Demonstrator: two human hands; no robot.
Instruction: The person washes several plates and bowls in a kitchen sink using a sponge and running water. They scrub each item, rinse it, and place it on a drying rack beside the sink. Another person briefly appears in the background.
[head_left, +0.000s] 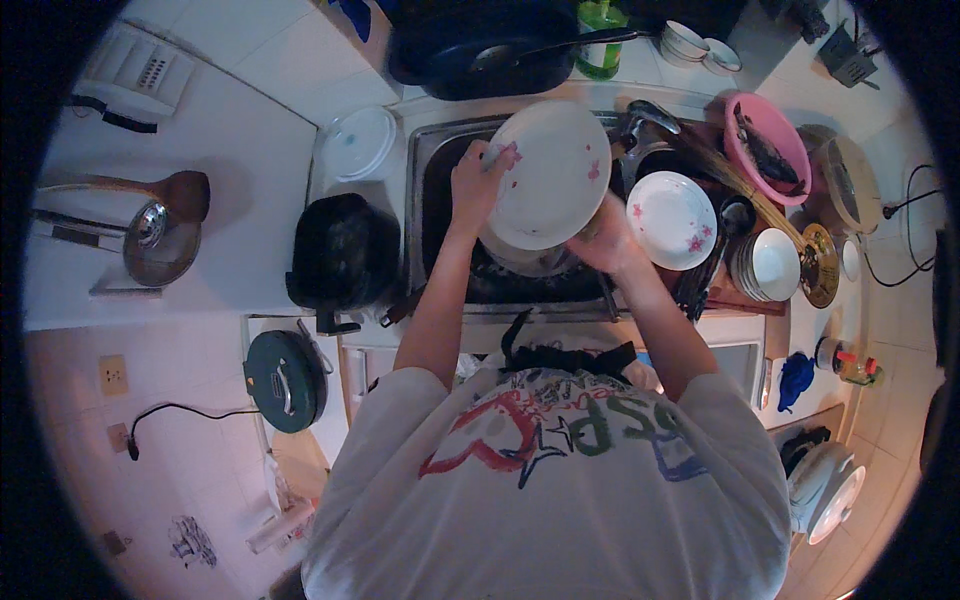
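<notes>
A large white plate with pink flowers (551, 176) is tilted above the sink (414, 225). My left hand (480, 184) grips its left edge, the thumb on its face. At the lower right edge, my right hand (606, 236) is against the plate, its fingers partly hidden; whether it grips is unclear. Beneath the plate, a rounded, clear-looking vessel (525, 262) shows in part, over a dark pan or basin. A smaller flowered plate (671, 220) lies right of my right hand.
Right of the sink are stacked white bowls (776, 264), a black ladle (736, 217) and a pink basin (806, 169) holding fish. A black air-fryer-like basket (345, 251) and a round lidded container (360, 142) stand left. Behind are a dark tub (420, 64) and green bottle (600, 56).
</notes>
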